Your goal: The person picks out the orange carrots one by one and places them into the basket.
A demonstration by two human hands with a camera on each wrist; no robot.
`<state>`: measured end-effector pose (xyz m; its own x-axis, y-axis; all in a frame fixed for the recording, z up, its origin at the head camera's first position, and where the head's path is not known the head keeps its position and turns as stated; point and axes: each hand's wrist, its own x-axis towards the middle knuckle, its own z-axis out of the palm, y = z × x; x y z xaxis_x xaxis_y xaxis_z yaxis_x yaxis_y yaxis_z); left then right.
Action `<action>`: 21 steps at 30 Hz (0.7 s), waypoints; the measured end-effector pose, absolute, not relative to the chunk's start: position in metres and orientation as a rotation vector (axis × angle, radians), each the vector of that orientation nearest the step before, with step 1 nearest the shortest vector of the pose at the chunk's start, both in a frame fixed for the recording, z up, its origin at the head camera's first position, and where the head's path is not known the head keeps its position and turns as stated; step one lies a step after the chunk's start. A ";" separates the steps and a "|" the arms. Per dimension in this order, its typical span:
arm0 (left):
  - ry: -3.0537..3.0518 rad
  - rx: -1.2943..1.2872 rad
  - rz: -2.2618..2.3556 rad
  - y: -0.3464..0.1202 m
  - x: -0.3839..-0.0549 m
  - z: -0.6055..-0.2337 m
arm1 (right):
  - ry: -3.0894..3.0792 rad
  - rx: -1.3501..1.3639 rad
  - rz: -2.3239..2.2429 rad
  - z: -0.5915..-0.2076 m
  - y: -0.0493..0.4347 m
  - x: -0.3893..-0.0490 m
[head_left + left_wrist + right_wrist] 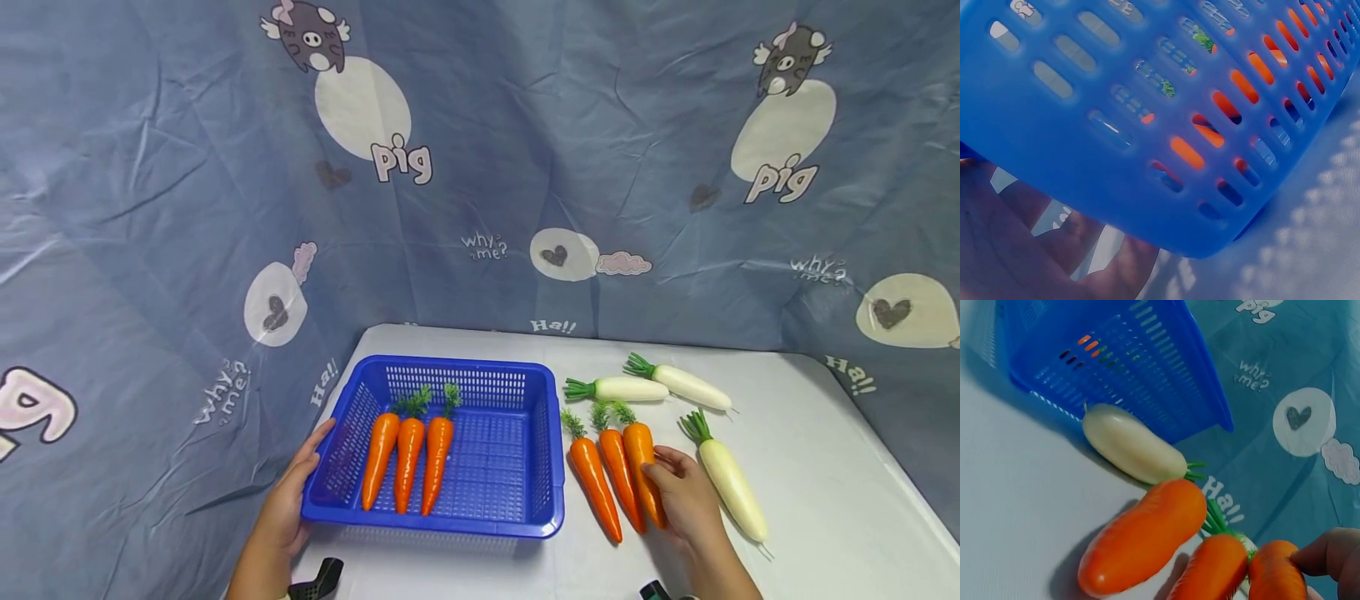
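Observation:
My left hand (288, 496) holds the left side of a blue plastic basket (442, 527); its fingers are partly hidden by the basket in the left wrist view. Inside the basket, toward the left, lie three orange carrots (408, 467) with green tops. Right of the basket, three more carrots lie side by side on the table. My right hand (684, 492) grips the rightmost one (640, 454), thumb on top. Left of it are the middle carrot (619, 475) and the one nearest the basket (595, 483). The right wrist view shows fingertips touching the gripped carrot (1275, 575).
Two white radishes (630, 388) (693, 386) lie behind the loose carrots. A third radish (735, 492) rests just right of my right hand. Blue printed cloth (525, 167) hangs behind and left of the white table (825, 467).

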<state>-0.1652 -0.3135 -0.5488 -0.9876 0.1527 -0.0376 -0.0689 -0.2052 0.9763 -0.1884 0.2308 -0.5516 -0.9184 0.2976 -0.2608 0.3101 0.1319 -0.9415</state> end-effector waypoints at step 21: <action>1.871 0.067 2.332 -0.313 -0.164 -0.547 | 2.199 0.644 -2.148 -0.536 0.211 -0.187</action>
<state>-0.1643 -0.3127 -0.5469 -0.9876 0.1456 -0.0593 -0.0894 -0.2100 0.9736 -0.1873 0.2108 -0.5358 -0.9160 0.2861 -0.2811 0.2877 -0.0196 -0.9575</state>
